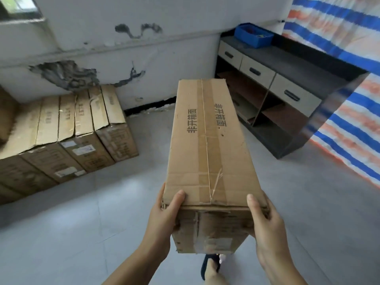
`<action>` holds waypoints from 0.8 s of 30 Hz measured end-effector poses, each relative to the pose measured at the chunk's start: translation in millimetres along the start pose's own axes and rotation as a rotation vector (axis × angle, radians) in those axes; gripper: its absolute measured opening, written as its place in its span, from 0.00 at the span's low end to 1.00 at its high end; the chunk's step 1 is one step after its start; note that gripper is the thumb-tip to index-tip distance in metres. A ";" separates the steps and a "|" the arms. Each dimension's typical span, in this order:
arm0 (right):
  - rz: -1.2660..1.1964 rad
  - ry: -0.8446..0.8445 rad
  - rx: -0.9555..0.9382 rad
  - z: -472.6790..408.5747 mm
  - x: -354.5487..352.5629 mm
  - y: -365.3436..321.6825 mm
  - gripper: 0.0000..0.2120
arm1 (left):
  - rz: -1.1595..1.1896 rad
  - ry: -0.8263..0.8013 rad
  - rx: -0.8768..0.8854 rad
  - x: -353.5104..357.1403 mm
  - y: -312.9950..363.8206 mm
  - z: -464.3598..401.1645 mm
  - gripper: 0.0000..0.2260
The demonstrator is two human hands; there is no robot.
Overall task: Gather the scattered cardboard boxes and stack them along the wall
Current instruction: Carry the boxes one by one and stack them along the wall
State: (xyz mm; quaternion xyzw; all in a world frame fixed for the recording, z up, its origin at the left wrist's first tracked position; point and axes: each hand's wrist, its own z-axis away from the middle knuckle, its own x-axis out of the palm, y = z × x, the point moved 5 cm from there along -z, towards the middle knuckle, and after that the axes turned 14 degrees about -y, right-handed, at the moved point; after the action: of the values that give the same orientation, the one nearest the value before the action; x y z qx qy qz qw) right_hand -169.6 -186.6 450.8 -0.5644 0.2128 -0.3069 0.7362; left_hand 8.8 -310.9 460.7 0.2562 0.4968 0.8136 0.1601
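Long taped cardboard box (207, 153) held in the air over the grey floor (72, 233), near end toward the person. Left hand (162, 221) and right hand (267, 227) grip its near corners (thumbs on top). Stacked boxes (67, 136) stand against the wall.

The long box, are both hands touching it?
Touching. The head view shows the left hand and right hand gripping the long box at its near end.

Grey tiled floor (82, 233) — row of cardboard boxes (67, 136) left, dark cabinet (287, 112) right.
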 end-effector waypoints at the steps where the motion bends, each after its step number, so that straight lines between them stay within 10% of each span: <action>1: 0.007 -0.027 -0.001 -21.9 8.5 -4.1 0.09 | 0.007 0.021 0.008 -3.9 6.5 -16.9 0.14; 24: 0.180 -0.401 0.019 -484.1 261.5 -81.3 0.16 | 0.163 0.328 0.073 -153.5 161.5 -408.8 0.13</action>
State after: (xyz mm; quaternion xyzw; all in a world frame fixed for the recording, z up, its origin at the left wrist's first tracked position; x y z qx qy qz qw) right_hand -317.6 -720.9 405.9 -0.5858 0.1086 -0.1236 0.7936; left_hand -102.1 -760.4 411.5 0.1652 0.5230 0.8361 0.0011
